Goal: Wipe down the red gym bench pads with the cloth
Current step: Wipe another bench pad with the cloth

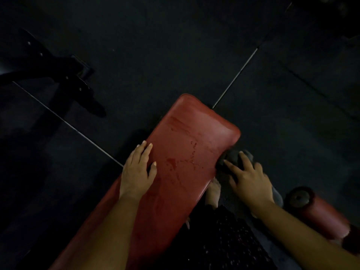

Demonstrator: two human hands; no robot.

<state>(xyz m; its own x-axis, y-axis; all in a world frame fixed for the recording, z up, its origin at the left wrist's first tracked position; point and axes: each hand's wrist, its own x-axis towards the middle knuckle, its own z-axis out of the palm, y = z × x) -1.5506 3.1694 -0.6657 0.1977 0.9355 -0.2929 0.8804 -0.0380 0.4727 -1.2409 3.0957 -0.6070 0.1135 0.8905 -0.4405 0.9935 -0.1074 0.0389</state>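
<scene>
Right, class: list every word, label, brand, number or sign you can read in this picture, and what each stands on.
No text can be read anywhere in the picture.
Red bench pad: only wet streaks and drops, no print.
Cloth under the right hand: no label shows.
Red roller pad, floor mats, black frame: too dim to show any marking.

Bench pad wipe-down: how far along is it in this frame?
Looks done: smeared wet streaks on top of the red bench pad suggest some passes. In hand: the right hand presses the dark cloth against the pad's right side edge, while the left hand rests flat on its left edge. Left: droplets sit mid-pad, and the red roller pad at lower right shows no sign of wiping.
</scene>
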